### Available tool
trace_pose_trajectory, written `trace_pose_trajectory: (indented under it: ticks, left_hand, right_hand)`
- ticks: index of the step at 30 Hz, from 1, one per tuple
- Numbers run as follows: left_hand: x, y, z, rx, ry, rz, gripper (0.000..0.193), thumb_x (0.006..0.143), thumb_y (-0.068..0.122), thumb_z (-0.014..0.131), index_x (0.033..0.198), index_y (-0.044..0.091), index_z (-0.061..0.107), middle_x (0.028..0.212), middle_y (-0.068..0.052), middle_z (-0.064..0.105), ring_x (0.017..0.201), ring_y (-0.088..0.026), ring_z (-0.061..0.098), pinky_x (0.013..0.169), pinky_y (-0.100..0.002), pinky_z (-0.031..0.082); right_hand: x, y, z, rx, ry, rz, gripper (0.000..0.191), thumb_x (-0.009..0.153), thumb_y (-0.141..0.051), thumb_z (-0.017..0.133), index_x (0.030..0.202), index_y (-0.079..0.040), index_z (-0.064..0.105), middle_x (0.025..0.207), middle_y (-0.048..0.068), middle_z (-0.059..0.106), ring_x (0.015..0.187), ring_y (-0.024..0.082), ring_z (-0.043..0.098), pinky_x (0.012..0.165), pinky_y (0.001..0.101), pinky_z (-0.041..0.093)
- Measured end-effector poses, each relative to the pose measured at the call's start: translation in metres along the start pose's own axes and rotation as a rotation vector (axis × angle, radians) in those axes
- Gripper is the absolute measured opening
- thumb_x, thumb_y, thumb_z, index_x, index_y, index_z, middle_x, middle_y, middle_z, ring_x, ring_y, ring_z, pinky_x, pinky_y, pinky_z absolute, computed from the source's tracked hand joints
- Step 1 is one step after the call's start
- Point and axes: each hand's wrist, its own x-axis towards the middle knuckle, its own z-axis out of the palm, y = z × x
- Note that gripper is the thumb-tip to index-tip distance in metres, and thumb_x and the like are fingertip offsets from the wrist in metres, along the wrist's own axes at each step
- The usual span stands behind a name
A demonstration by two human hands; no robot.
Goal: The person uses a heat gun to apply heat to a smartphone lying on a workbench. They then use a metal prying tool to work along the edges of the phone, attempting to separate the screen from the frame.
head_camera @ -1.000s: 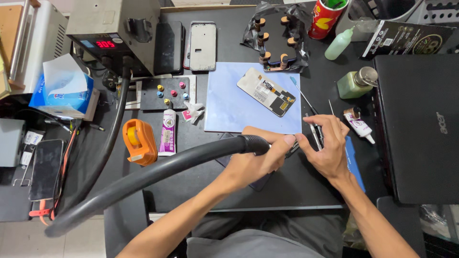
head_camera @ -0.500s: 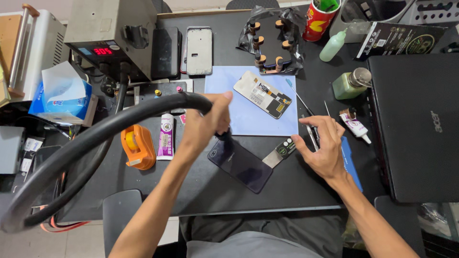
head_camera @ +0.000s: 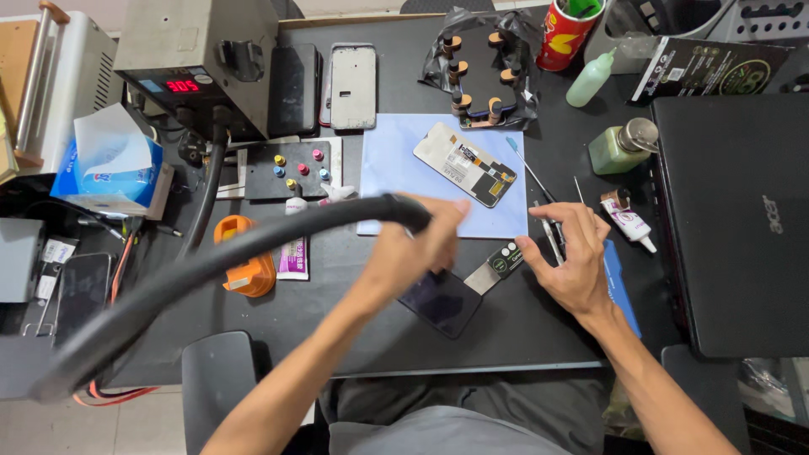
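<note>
My left hand point(head_camera: 413, 248) is clenched around the end of a thick black hose point(head_camera: 253, 244), which arcs from the grey hot-air station point(head_camera: 198, 59) at the far left corner of the surface, out past the near left edge and back to my grip near the middle. The hose end sits just above a dark phone screen panel point(head_camera: 442, 303) lying flat near the front edge of the black surface point(head_camera: 337, 329). My right hand point(head_camera: 573, 261) rests just beside it to the right, fingers loosely curled on thin metal tweezers point(head_camera: 552, 240), its thumb near a small flat scraper tool point(head_camera: 497, 265) touching the panel's right corner. Beyond my hands a pale blue mat point(head_camera: 396, 168) carries an opened phone display point(head_camera: 465, 163). A closed black laptop point(head_camera: 733, 219) lies along the right edge, and an orange tool point(head_camera: 244, 261) sits left of my grip under the hose
</note>
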Motion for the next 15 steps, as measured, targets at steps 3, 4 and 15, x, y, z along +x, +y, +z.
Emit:
trace_pose_trajectory:
  ticks: [3,4,15]
  left_hand:
    - [-0.015,0.0,0.023,-0.062,-0.127,0.02,0.039,0.101,0.025,0.063,0.071,0.0,0.067,0.054,-0.001,0.056,0.048,-0.007,0.049,0.045,-0.026,0.041]
    - [-0.021,0.0,0.028,-0.079,-0.169,0.029,0.039,0.102,0.025,0.062,0.072,0.0,0.067,0.055,0.0,0.055,0.049,-0.007,0.048,0.046,-0.026,0.04]
    - [-0.005,0.006,0.0,0.015,-0.019,0.047,0.05,0.102,0.027,0.061,0.059,0.002,0.061,0.051,-0.001,0.057,0.045,-0.008,0.051,0.044,-0.026,0.04]
  right_hand:
    - [0.0,0.0,0.001,0.002,-0.001,-0.004,0.039,0.088,-0.027,0.079,0.118,-0.006,0.064,0.115,0.009,0.065,0.11,0.028,0.06,0.103,0.0387,0.035]
    - [0.001,0.0,0.001,0.004,-0.002,-0.006,0.039,0.088,-0.027,0.079,0.118,-0.006,0.064,0.115,0.009,0.065,0.11,0.028,0.06,0.103,0.0386,0.035]
    - [-0.001,-0.002,-0.003,0.005,0.002,0.014,0.039,0.088,-0.028,0.079,0.117,-0.007,0.064,0.114,0.009,0.065,0.108,0.027,0.059,0.102,0.0388,0.035]
